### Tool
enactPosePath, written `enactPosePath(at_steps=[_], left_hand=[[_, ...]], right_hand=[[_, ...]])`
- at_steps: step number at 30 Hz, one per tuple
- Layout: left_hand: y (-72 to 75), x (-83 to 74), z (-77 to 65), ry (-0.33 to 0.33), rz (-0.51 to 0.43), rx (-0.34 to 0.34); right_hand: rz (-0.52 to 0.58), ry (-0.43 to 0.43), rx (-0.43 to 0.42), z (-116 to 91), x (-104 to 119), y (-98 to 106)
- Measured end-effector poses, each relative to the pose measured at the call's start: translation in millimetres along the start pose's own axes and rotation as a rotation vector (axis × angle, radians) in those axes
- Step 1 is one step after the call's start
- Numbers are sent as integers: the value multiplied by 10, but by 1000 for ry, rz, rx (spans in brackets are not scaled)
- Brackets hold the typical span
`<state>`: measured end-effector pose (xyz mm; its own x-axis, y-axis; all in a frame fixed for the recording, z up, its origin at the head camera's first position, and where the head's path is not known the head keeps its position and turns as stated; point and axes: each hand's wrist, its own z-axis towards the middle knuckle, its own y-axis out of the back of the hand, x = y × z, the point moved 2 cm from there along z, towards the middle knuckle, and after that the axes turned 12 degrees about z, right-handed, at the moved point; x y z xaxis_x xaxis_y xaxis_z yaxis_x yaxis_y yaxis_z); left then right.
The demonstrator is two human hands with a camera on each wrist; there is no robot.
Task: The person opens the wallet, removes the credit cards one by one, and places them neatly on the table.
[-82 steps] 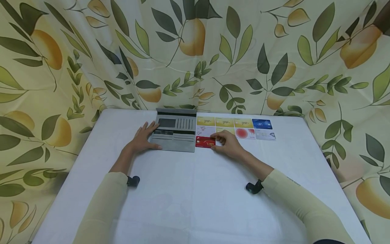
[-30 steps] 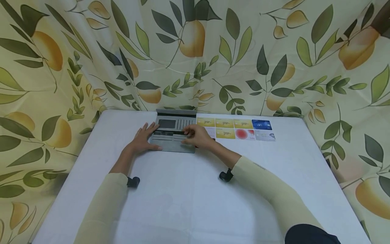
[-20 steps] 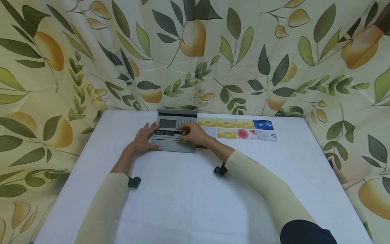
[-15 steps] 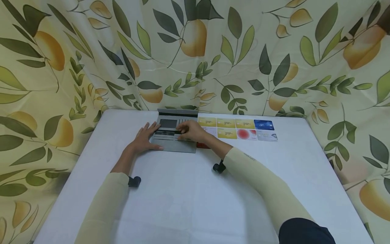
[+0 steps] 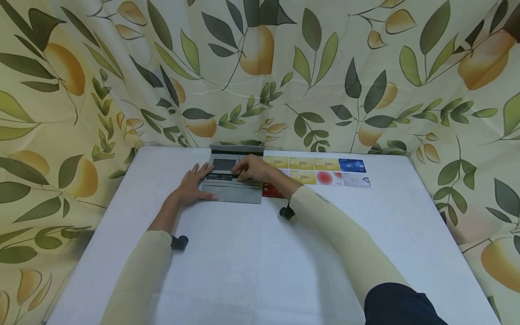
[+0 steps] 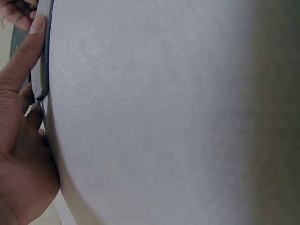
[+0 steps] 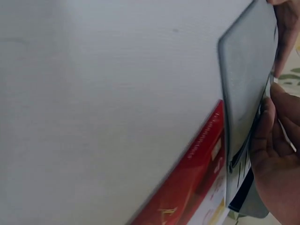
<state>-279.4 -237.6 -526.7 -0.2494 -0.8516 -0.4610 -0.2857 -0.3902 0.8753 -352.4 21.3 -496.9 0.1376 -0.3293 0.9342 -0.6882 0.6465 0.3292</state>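
Observation:
A grey card wallet (image 5: pixel 239 194) lies opened out near the table's far edge, showing its card slots and a dark window panel. My left hand (image 5: pixel 189 183) rests at its left side with fingers spread, the thumb (image 6: pixel 29 51) lying along its near edge. At the wallet's middle slots, my right hand (image 5: pixel 253 168) pinches the slot edge between thumb and fingers; whether a card is between the fingertips I cannot tell. Just right of the wallet lies a red card (image 7: pixel 192 173), partly covered by my right wrist in the head view.
Beside the wallet, cards lie in rows on the white table (image 5: pixel 227 271): gold cards (image 5: pixel 301 163), a blue card (image 5: pixel 352 166), a card with a red circle (image 5: pixel 329 178) and a silver card (image 5: pixel 356 180). A leaf-and-fruit patterned curtain (image 5: pixel 284 81) hangs behind.
My right hand has left the red card, moved left onto the wallet and then slightly farther up along its slots. The left hand keeps its place on the wallet.

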Motion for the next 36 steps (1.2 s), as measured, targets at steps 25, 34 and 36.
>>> enactPosePath(at_steps=[25, 34, 36], left_hand=[[-18, 11, 11, 0, 29, -13], [-32, 45, 36, -13, 41, -21], [-33, 44, 36, -16, 35, -25]], right_hand=[[-210, -42, 128, 286, 92, 11], [-230, -34, 37, 298, 100, -61], [-211, -40, 25, 285, 108, -67]])
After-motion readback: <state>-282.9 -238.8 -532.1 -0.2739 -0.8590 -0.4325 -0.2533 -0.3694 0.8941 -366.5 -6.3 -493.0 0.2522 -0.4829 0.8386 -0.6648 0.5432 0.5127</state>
